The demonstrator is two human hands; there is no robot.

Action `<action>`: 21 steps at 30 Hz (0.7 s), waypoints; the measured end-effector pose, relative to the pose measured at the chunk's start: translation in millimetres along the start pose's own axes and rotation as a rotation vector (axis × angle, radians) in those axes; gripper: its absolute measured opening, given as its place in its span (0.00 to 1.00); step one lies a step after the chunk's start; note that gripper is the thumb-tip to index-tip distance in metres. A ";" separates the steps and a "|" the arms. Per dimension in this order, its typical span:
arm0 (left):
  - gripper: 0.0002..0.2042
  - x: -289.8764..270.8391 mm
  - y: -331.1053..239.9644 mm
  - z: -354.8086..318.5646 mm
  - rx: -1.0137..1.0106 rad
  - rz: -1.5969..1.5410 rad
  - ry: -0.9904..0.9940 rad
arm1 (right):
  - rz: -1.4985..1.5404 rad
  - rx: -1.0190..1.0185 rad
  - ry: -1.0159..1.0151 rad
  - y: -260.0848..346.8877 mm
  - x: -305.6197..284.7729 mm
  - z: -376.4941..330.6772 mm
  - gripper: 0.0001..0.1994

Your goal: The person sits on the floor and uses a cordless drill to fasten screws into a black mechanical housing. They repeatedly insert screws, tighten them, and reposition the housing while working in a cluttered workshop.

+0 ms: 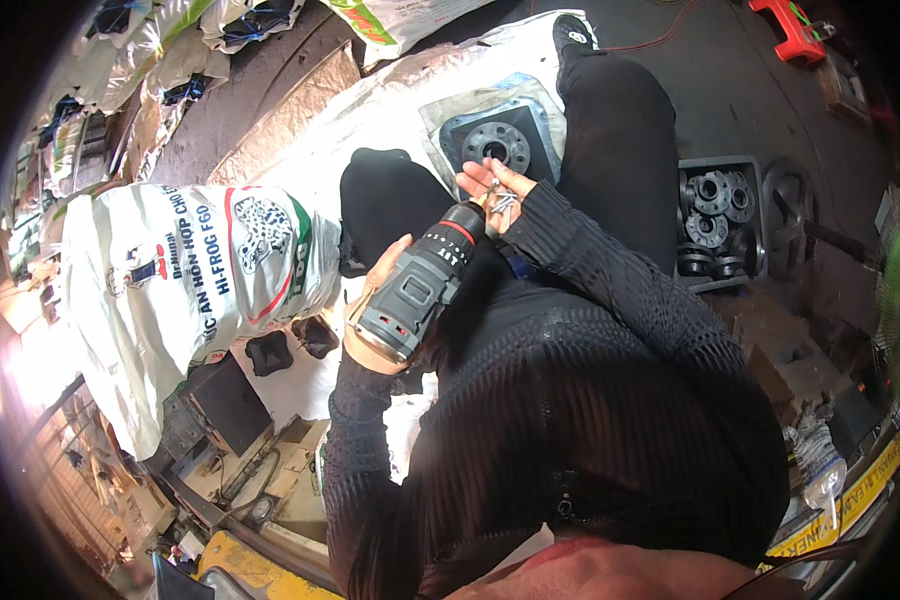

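Head view — left hand (380, 268) clamped round one drill (416, 288), right hand (497, 186) cupped around several screws (505, 203).

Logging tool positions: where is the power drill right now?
In the head view, the power drill is just left of centre, in the left hand, its nose beside the right hand.
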State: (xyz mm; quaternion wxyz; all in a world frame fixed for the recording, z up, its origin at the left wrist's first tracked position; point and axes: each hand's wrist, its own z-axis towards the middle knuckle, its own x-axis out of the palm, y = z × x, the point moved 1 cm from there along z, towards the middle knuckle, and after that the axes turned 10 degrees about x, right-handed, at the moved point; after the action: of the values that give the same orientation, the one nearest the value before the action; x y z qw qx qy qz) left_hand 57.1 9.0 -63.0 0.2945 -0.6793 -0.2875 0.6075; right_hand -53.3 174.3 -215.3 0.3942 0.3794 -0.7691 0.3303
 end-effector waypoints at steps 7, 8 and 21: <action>0.29 0.7 4.3 2.4 0.251 0.385 0.080 | -0.055 -0.035 0.002 0.6 7.6 -7.7 0.09; 0.29 0.6 4.8 3.3 0.266 0.406 0.093 | -0.084 -0.053 -0.014 1.2 7.3 -8.6 0.10; 0.31 7.9 -11.6 5.5 -0.005 0.131 0.187 | -0.142 -0.043 -0.063 0.9 -9.1 -1.0 0.16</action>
State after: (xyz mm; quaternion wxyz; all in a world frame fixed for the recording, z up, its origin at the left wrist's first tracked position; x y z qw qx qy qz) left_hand 52.0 22.9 -60.1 0.2781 -0.7512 -0.2154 0.5585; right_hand -50.1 178.5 -222.8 0.4003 0.4348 -0.7592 0.2725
